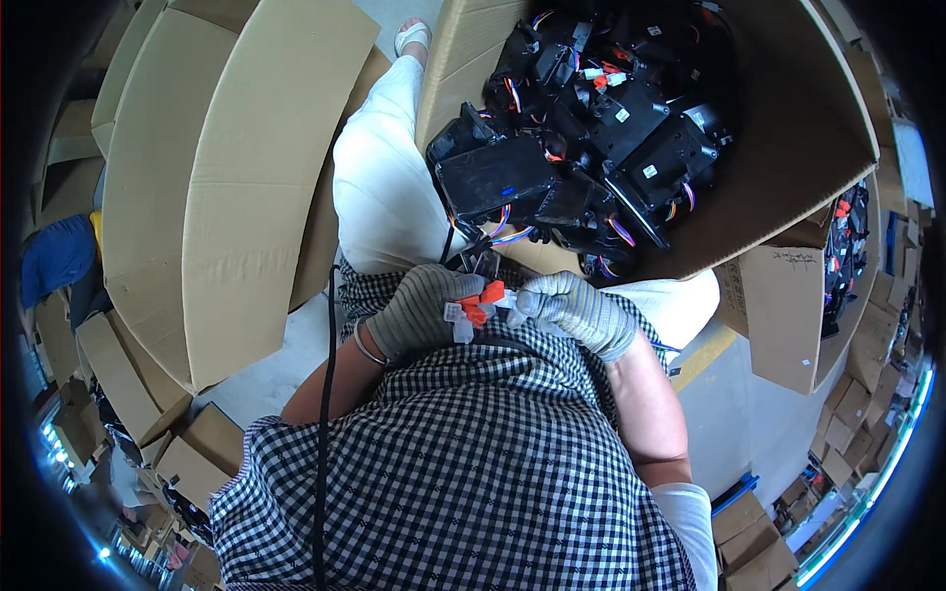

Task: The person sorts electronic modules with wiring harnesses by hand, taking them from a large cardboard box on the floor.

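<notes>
Both hands wear grey knitted gloves and meet in front of my lap. My left hand point(422, 307) is closed on orange and white plug connectors point(475, 307), which stick out past its fingertips. Close to them, my right hand point(574, 310) pinches a whitish connector piece point(508, 298), partly hidden by the fingers. Coloured wires point(507, 236) run near the hands toward a flat black plastic housing point(496, 177) at the near edge of a large cardboard box point(788, 177). More black housings point(631, 118) with wires and plugs are heaped inside that box.
Tall cardboard flaps point(256, 187) stand at my left. On the right is another open carton point(788, 305) with more black parts. A black cord point(327, 424) hangs down my left side. A person in blue point(59, 261) is at the far left. Stacked cartons point(754, 537) line the lower right.
</notes>
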Demonstrator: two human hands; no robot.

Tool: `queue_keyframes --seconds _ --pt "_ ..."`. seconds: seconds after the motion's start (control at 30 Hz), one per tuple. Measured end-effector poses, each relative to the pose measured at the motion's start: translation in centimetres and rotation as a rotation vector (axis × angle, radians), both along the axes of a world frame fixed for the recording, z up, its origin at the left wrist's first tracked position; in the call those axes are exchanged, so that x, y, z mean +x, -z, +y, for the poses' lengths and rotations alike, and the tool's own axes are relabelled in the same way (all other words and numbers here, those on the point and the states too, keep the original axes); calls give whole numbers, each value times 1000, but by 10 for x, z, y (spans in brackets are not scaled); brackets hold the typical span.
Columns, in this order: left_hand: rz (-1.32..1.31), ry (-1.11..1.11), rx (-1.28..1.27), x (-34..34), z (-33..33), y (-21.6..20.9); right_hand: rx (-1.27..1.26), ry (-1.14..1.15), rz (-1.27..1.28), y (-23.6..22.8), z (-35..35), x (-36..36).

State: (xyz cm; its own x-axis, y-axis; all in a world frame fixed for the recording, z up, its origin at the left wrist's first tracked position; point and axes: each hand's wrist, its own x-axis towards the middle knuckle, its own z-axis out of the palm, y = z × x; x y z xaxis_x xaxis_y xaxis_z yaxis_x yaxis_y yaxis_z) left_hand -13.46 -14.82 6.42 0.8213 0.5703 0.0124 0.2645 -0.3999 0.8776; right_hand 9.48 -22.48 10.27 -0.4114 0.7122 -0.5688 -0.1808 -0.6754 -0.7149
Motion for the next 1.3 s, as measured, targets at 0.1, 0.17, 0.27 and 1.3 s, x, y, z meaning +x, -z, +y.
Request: queue_keyframes --seconds 0.1,0.17,0.27,1.3 --pt "30 10 -24 0 0 -1 59 -9 20 2 3 3" --pt "31 13 -44 2 1 -3 63 -29 43 6 2 4" --pt "63 17 -24 1 1 -3 235 21 40 19 -3 2" --pt "-353 -405 -1613 7 7 8 17 757 -143 125 198 84"
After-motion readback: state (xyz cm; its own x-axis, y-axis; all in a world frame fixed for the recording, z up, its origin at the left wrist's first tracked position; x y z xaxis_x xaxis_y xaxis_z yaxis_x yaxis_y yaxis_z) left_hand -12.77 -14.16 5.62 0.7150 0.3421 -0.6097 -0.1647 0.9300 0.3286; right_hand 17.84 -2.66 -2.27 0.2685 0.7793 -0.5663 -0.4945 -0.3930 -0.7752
